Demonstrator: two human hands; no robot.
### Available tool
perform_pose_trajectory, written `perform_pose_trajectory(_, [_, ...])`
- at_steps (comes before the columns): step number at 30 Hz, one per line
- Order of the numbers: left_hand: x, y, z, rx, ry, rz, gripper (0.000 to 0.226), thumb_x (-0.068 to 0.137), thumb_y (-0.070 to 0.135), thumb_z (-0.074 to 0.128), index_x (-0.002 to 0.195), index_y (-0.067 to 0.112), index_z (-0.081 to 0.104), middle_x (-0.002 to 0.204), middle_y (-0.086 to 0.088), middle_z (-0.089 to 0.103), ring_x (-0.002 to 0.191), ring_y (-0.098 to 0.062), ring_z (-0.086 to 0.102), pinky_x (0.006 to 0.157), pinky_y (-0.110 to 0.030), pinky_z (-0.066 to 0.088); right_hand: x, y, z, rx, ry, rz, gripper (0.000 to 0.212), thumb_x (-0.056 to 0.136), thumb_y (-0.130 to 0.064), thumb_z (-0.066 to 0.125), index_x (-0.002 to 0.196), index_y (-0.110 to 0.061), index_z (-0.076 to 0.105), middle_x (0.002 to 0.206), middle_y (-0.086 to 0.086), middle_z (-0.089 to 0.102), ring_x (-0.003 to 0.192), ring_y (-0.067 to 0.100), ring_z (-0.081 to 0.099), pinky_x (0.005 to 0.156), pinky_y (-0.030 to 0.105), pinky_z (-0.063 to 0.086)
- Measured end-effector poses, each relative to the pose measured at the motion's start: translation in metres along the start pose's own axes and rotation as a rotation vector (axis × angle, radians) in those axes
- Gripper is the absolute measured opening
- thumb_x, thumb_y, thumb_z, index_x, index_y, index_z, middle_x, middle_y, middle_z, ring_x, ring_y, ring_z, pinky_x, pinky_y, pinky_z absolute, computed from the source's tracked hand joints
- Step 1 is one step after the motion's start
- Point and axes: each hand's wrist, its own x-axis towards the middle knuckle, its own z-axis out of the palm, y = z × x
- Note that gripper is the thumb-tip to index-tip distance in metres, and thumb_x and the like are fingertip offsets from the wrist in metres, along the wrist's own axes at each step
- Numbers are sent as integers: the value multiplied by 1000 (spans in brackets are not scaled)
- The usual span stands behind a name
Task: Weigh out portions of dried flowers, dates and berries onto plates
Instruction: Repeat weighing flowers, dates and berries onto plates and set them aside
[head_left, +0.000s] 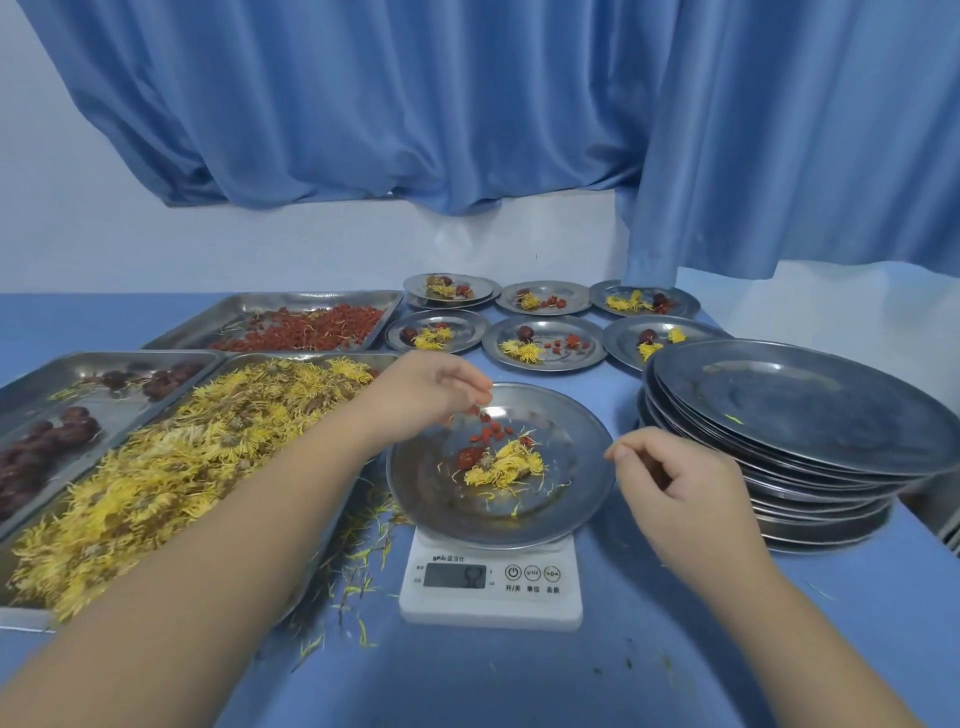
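Left hand (426, 392) hovers over the steel plate (582, 499) on the kitchen scale (491, 587) near the table's (519, 675) front edge, fingertips pinching goji berries (475, 411) above a dried chrysanthemum (504, 463) and a date (470, 457). Right hand (675, 478) hangs beside the plate's right rim, loosely curled, apparently empty.

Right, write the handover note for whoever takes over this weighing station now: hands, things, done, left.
Left hand: pinches berries over the plate on the scale.
Right hand: loosely curled, empty, beside that plate.
Done: six filled plates at the back; this plate has a flower, a date and some berries.
Left: finish by weight (display unreadable), then probably fill more from the stack, using the trays on the left.
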Motion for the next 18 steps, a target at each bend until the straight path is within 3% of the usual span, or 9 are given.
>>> perform_pose_trajectory(4, [-4, -6, 4, -35, 61, -5, 15, 86, 11, 71, 96, 23, 72, 87, 6, 76, 77, -3, 71, 77, -27, 58, -1, 0, 4, -42, -1, -28, 19, 85, -10, 60, 71, -23, 65, 65, -13, 58, 59, 7, 52, 51, 10, 35])
perform_pose_trajectory(8, [-12, -15, 2, -370, 59, -59, 15, 89, 7, 68, 102, 13, 70, 97, -8, 75, 93, -21, 73, 81, -33, 59, -1, 1, 6, -46, 19, 7, 20, 84, -11, 60, 71, -24, 65, 61, -15, 57, 57, 5, 51, 52, 9, 35])
perform_pose_trajectory(10, [-15, -21, 3, -457, 90, -42, 20, 87, -2, 67, 102, 11, 70, 96, -11, 73, 92, -24, 73, 79, -33, 58, 0, 2, 7, -40, 14, 25, 20, 84, -11, 60, 71, -25, 65, 59, -15, 56, 55, 4, 50, 51, 9, 35])
perform_pose_trajectory(13, [-16, -27, 8, -325, 181, -8, 28, 82, -2, 70, 98, 20, 71, 96, -3, 70, 84, -16, 71, 74, -27, 56, -1, 0, 9, -30, -10, 23, 20, 85, -12, 60, 71, -25, 65, 58, -13, 57, 53, 3, 50, 50, 8, 35])
perform_pose_trajectory(18, [-9, -14, 12, -111, 253, 55, 22, 77, 17, 79, 94, 29, 70, 97, 4, 66, 84, -11, 64, 82, -30, 55, -1, 0, 10, -38, -20, 11, 21, 84, -12, 61, 70, -26, 65, 59, -14, 58, 54, 3, 51, 51, 7, 35])
